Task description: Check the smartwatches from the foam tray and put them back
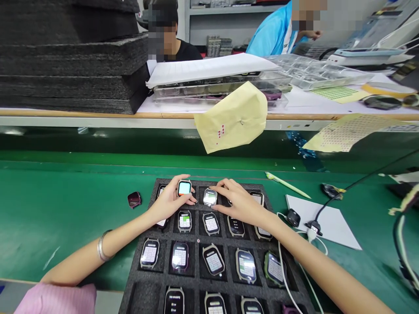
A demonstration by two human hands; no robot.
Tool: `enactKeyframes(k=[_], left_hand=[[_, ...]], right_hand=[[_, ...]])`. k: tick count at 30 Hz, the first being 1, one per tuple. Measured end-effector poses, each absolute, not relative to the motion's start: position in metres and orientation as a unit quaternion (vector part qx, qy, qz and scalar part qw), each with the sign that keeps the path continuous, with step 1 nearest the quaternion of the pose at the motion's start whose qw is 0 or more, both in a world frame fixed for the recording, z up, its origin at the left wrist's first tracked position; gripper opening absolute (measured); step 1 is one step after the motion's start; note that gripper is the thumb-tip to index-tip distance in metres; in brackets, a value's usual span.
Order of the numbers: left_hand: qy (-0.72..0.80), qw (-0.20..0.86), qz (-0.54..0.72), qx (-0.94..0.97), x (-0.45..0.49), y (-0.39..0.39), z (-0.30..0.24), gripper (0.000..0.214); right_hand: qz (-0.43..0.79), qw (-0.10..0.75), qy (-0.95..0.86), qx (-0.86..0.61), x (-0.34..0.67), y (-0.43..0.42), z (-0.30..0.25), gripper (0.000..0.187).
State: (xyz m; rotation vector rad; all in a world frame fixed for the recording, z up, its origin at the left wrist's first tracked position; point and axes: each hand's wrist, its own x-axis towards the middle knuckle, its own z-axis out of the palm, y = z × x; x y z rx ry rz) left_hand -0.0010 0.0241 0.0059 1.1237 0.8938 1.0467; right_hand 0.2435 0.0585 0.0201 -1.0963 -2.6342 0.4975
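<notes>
A black foam tray [196, 266] lies on the green belt and holds several smartwatch bodies in pockets, screens lit. My left hand [168, 203] pinches one watch body with a bright cyan screen [184, 188] above the tray's back row. My right hand [237, 201] rests over the back row, its fingertips touching another watch body [210, 197] in its pocket. A silver bracelet [102, 246] sits on my left wrist.
A dark red watch body [134, 199] lies loose on the belt left of the tray. To the right are a white sheet [330, 222], charger cables [310, 226] and a green pen [286, 185]. Beyond are stacked foam sheets [72, 56], clear trays [222, 85], a yellow paper [234, 117] and two people.
</notes>
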Motion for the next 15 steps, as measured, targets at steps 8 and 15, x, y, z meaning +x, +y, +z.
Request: enactKeyframes(k=[8,15], left_hand=[[0.421,0.588,0.391,0.569,-0.005,0.035,-0.013,0.065],[0.531,0.299,0.2,0.767,-0.004,0.036,0.007,0.046]], right_hand=[[0.132,0.046,-0.924,-0.356,0.233,0.065,0.03,0.053],[0.112,0.057,-0.9,-0.417,0.294,0.07,0.054,0.034]])
